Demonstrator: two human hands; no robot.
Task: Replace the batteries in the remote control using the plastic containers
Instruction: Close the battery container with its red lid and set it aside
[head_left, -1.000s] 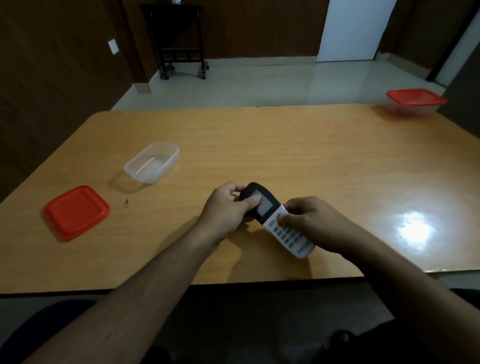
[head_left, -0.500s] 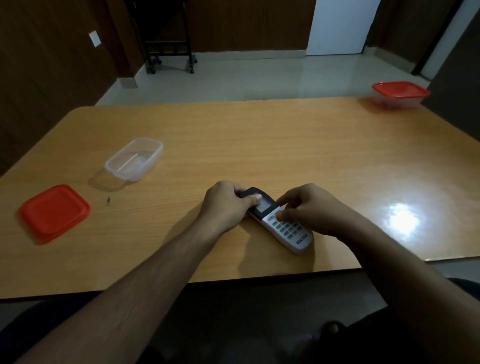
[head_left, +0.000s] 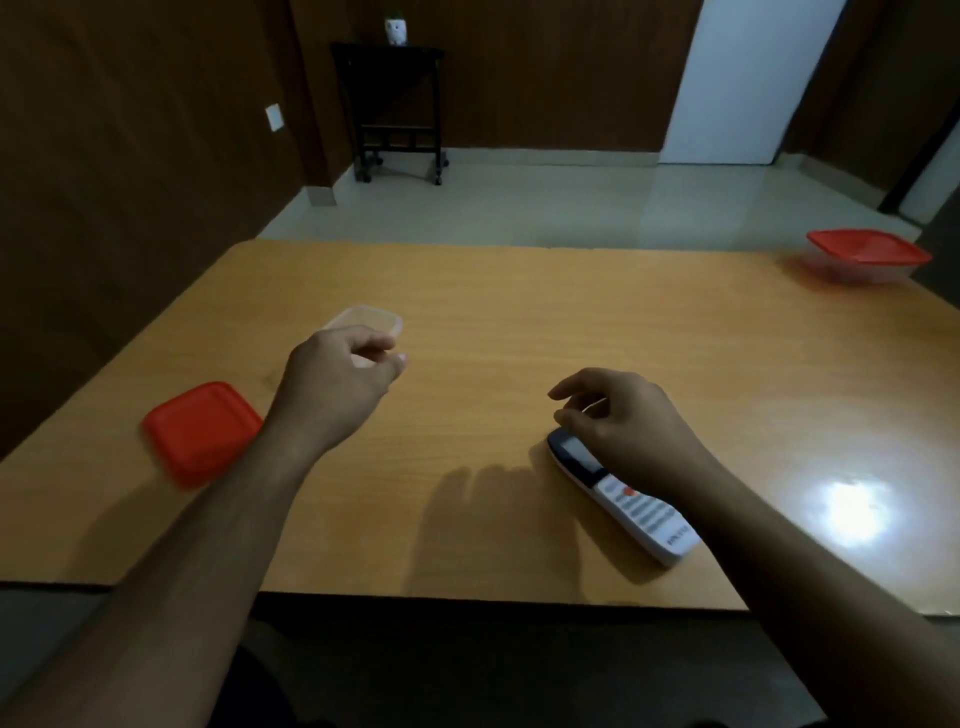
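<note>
The remote control (head_left: 621, 496) lies face up on the table (head_left: 519, 312), buttons and screen showing, just under and nearer than the right hand (head_left: 623, 421); its back, where the batteries sit, is hidden, so whether the batteries inside are old or new cannot be told from here. No loose battery shows anywhere, and neither does a battery cover. The right hand hovers over the dark top end of the remote with fingers loosely curled, holding nothing that can be seen. The left hand (head_left: 340, 387) is raised out to the left, in front of the open clear container (head_left: 371, 325), thumb and forefinger close together as if pinching; whether something small sits between them cannot be told. Judging by the open container and the remote lying whole, the task seems either barely started or close to its end. Counted: one remote, two hands, two clear containers, two red lids. One lid (head_left: 200, 431) lies loose just left of the left forearm; the other is on the closed container (head_left: 865, 257), well beyond the right hand at the far right corner.
</note>
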